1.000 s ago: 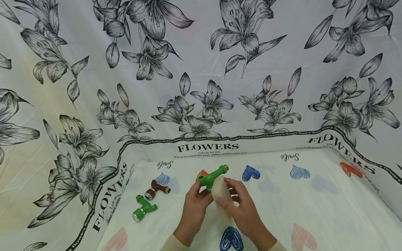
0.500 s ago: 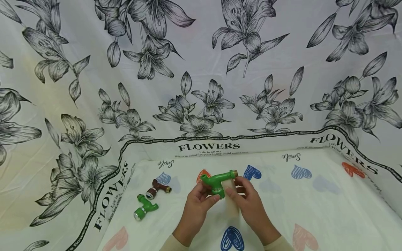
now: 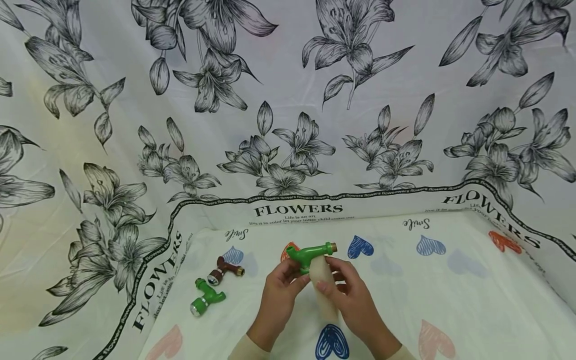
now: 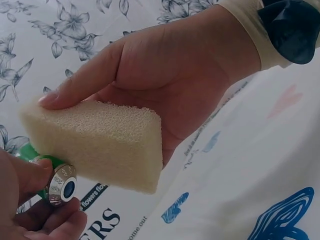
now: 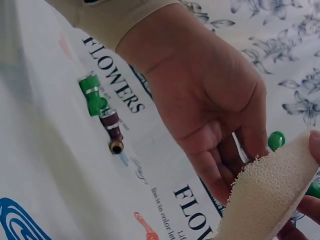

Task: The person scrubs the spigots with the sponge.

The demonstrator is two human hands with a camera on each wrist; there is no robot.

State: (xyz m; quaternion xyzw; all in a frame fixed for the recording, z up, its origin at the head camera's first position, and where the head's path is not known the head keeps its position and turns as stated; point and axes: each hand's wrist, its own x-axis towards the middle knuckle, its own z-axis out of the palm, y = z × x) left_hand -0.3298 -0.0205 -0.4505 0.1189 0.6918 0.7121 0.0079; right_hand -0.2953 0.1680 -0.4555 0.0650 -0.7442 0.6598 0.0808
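My left hand (image 3: pixel 279 295) grips a green faucet (image 3: pixel 310 254) by its knob end, with the brass-threaded inlet pointing right. In the left wrist view, the knob's silvery ring and dark blue cap (image 4: pixel 69 189) show between the left hand's fingers. My right hand (image 3: pixel 357 302) holds a cream block sponge (image 4: pixel 110 145), its thumb lying along one face. In the head view, the sponge overlaps the near side of the faucet's body, just below the inlet. Both hands are raised over the white cloth. Part of the faucet is hidden behind the sponge and fingers.
To the left on the heart-printed cloth (image 3: pixel 387 320) lie a second green faucet (image 3: pixel 207 297) and a brown one (image 3: pixel 225 271), close together. A white flower-printed curtain (image 3: pixel 288 150) encloses the back and sides.
The faucet has swung from a steep slant to nearly level. The sponge shifted right and turned edge-on half a second ago, then came back left with its broad face showing.
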